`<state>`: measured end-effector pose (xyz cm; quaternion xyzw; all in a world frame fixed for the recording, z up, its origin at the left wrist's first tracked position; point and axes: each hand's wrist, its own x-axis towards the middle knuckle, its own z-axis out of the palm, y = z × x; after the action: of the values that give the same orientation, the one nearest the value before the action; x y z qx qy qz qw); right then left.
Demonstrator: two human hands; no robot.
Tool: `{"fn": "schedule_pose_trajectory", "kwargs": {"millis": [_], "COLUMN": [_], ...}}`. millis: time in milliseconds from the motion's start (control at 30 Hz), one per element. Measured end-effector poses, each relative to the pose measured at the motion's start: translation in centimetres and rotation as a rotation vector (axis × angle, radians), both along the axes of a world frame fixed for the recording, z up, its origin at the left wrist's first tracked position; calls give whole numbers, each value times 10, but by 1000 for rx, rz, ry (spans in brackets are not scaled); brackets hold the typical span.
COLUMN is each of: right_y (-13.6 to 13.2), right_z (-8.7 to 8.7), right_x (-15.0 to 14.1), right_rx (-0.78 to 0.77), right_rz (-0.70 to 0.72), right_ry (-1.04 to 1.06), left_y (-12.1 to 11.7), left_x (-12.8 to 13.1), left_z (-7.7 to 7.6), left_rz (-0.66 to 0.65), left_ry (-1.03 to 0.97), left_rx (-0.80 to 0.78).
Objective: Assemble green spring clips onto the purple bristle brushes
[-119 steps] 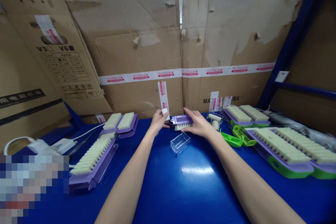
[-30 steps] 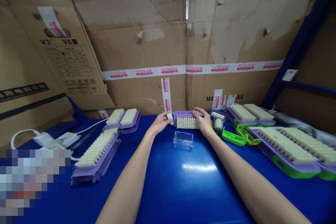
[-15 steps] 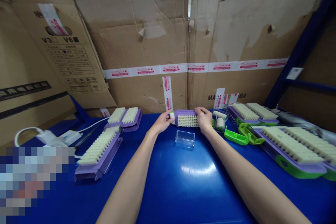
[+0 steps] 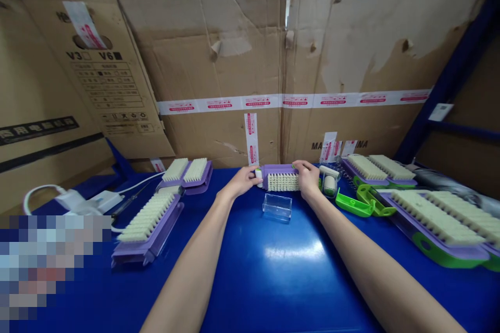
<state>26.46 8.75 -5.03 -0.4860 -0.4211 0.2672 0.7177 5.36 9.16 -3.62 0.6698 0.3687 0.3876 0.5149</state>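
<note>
My right hand is closed around the right end of a purple brush, whose rows of cream bristles face me. Pinched in my left hand is a small white piece with a green end, close against the brush's left end; whether they touch I cannot tell. In front of the brush, on the blue tabletop, stands a clear plastic box. To the right of my right hand lies a white roller piece with green on it.
Purple brushes lie at the left, beside a white plug and cable. Green plastic parts and purple-green brushes lie at the right. Cardboard stands along the back. A pixelated patch covers the lower left.
Since the earliest frame, the brush has turned from its perforated purple side to its bristles facing me. Over the last second both hands have stayed nearly still, while the view has shifted slightly.
</note>
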Motion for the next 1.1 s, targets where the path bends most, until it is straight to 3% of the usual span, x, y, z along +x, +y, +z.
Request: {"fn": "schedule_pose_trajectory", "kwargs": {"millis": [233, 433, 500, 633, 700, 800, 1000, 1100], "right_y": [1, -4, -7, -9, -10, -11, -10, -10], "right_z": [0, 0, 0, 4, 5, 6, 3, 3], "right_x": [7, 8, 8, 7, 7, 6, 6, 6], "right_rx": [21, 11, -8, -56, -82, -90, -119, -133], "right_rz": [30, -16, -60, -131, -148, -151, -125, -115], "right_ry": [-61, -133, -162, -193, -221, -232, -206, -200], "left_y": [-5, -7, -6, -4, -5, -11, -24, -26], "left_x": [1, 11, 10, -5, -12, -14, 3, 6], "left_z": [11, 9, 10, 15, 19, 24, 31, 31], "left_rz": [-95, -8, 75, 426, 442, 332, -108, -232], "left_ry": [54, -48, -110, -298, -296, -171, 249, 373], "left_rx": [-14, 13, -28, -82, -101, -106, -117, -51]}}
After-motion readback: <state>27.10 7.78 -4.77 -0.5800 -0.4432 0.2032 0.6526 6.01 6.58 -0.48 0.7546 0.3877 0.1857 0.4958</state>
